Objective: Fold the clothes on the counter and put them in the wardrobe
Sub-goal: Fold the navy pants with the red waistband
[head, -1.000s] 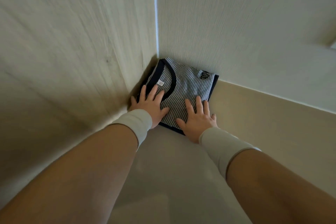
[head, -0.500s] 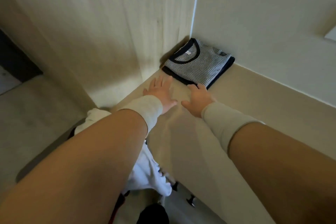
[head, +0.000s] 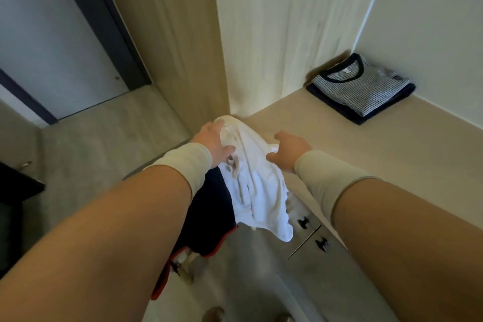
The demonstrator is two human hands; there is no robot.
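Both hands gripped the crumpled white garment [head: 251, 178]: left hand [head: 214, 144] and right hand [head: 290, 150] fingers bunched its upper edge, apparently to lift it for folding; the folded striped T-shirt [head: 363, 86] lay well beyond the fingertips.

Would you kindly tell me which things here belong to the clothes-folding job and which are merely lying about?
Part of the job:
- folded striped shirt in the corner of the shelf
- white garment, unfolded, at the shelf's edge
- dark garment with red trim beneath it
- left hand and right hand, both at the white garment

Just around:
- door
- cupboard knobs
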